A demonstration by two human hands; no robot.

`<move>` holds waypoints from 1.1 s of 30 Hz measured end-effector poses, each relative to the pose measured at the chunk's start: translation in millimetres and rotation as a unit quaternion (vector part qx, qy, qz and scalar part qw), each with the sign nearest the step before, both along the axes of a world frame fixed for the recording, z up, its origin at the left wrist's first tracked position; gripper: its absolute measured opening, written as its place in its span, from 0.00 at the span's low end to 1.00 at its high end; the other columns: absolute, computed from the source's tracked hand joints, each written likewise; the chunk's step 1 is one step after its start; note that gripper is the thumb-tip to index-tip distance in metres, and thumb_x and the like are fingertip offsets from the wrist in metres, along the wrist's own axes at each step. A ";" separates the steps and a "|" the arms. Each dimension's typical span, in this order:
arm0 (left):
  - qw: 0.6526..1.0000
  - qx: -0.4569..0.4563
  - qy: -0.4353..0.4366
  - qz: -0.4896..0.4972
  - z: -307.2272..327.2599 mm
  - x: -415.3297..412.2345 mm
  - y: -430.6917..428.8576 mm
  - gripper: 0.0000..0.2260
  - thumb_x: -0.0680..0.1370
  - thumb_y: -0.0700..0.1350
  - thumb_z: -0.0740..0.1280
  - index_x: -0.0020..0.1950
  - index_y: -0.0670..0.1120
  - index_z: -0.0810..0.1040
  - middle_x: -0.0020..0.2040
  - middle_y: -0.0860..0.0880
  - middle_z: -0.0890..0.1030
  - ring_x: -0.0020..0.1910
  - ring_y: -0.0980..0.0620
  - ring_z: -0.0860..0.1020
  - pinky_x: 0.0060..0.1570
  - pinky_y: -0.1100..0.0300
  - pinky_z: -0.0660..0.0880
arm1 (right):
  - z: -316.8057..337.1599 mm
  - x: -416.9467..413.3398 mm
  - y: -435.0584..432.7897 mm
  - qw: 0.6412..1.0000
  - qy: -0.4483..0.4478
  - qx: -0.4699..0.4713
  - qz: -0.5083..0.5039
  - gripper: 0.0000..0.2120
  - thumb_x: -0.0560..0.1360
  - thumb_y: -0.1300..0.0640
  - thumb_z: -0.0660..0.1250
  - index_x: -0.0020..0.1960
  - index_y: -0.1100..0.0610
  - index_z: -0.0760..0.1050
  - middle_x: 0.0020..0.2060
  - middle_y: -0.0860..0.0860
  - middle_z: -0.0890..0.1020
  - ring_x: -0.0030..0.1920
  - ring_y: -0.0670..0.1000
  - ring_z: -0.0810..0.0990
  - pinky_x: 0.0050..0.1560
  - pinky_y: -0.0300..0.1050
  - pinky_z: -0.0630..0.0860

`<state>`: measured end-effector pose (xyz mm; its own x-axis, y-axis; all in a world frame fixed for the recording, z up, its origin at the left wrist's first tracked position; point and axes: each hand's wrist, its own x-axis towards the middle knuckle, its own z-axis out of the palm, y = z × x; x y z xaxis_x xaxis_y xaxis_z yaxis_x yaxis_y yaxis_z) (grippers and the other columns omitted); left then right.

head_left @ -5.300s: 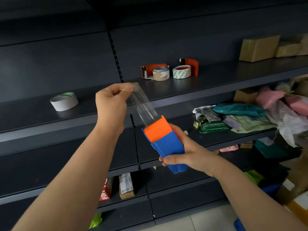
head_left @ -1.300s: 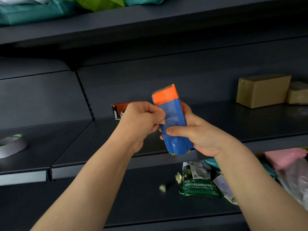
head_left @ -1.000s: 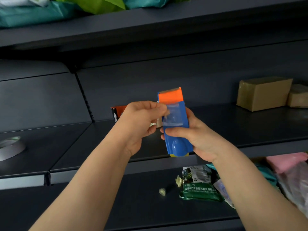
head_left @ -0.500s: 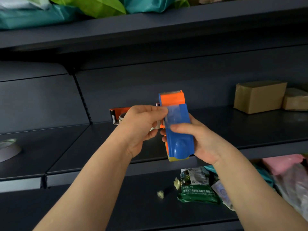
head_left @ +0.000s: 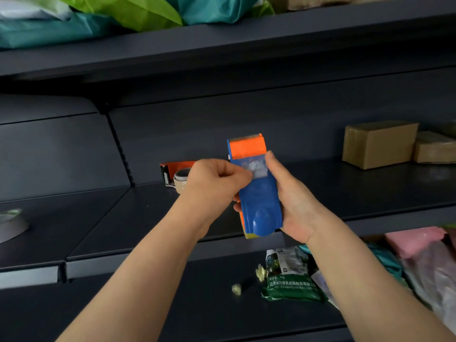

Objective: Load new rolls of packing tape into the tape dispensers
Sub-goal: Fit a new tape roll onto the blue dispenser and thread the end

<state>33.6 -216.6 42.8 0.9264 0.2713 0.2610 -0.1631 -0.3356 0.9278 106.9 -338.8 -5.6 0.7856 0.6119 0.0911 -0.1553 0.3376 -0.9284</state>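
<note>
From the head view, the loading looked nearly finished; the right hand (head_left: 296,208) was wrapped round the blue dispenser (head_left: 259,201), held upright in the air before the middle shelf (head_left: 370,191); the left hand (head_left: 214,178) pinched the clear tape end (head_left: 256,166) against its face, just under the orange cap (head_left: 248,146); next, probably, that end needed pressing flat without creases; the plastic looked clean and glossy.

I read "1kg" on the green bag (head_left: 291,288), lower right. Its white Chinese line is too blurred.
</note>
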 end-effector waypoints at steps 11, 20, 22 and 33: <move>0.996 0.031 -0.030 0.084 -12.2 15.3 -1.6 0.15 0.71 0.43 0.75 0.50 0.42 0.72 0.39 0.47 0.78 0.28 0.58 0.79 0.24 0.67 0.74 | -2.3 -5.2 -5.2 0.997 0.020 0.077 0.010 0.18 0.80 0.60 0.61 0.69 0.59 0.70 0.52 0.57 0.85 0.47 0.53 0.86 0.48 0.49 0.83; 0.987 -0.137 0.082 0.015 -19.2 16.8 17.2 0.09 0.73 0.39 0.72 0.49 0.46 0.74 0.44 0.48 0.80 0.46 0.49 0.78 0.44 0.55 0.78 | 12.0 6.1 -35.4 0.998 -0.029 0.025 -0.045 0.28 0.69 0.73 0.66 0.67 0.60 0.71 0.47 0.57 0.84 0.46 0.55 0.85 0.46 0.49 0.83; 0.988 -0.135 0.067 0.040 -17.8 18.7 17.3 0.09 0.74 0.38 0.71 0.50 0.46 0.75 0.40 0.50 0.78 0.41 0.53 0.77 0.45 0.55 0.78 | 20.2 18.6 -42.7 0.983 -0.107 -0.089 -0.119 0.36 0.72 0.73 0.66 0.76 0.55 0.59 0.57 0.57 0.81 0.54 0.58 0.83 0.53 0.53 0.81; 0.997 -0.056 0.055 0.010 -13.5 55.8 -18.3 0.06 0.75 0.39 0.70 0.49 0.47 0.75 0.37 0.50 0.76 0.38 0.54 0.75 0.51 0.53 0.78 | 16.8 72.4 -54.6 0.588 -0.364 -0.719 -0.075 0.49 0.74 0.58 0.68 0.79 0.51 0.36 0.50 0.54 0.79 0.39 0.53 0.78 0.38 0.44 0.74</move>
<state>89.4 -234.8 29.3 0.9420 0.3114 0.1255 -0.0532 -0.2305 0.9716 179.3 -393.4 11.3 0.9137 0.3964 -0.0897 0.3907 -0.9175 -0.0741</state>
